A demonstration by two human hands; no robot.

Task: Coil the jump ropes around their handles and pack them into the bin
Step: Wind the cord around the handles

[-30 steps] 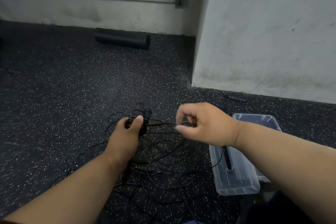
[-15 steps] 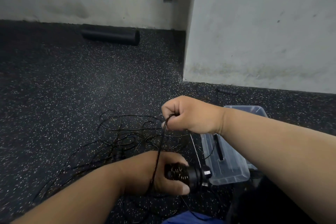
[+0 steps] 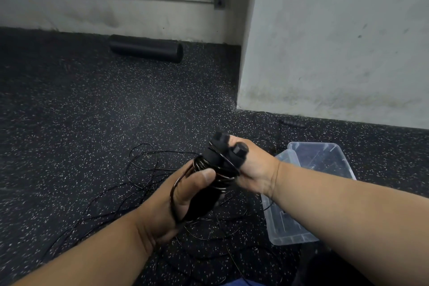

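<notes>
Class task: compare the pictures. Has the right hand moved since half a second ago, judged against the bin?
Yes. The right hand has dropped from level with the bin's far rim and now meets the handles.

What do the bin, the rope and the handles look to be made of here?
Bin: clear plastic, glossy; the floor shows through its walls. Rope: thin black cord with glints where it is wound, perhaps coated wire; too fine to be sure. Handles: matte black, probably foam or rubber grip with hard plastic end caps; motion blur leaves it open.

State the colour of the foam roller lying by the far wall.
Black; the foam roller shows in the head view.
</notes>
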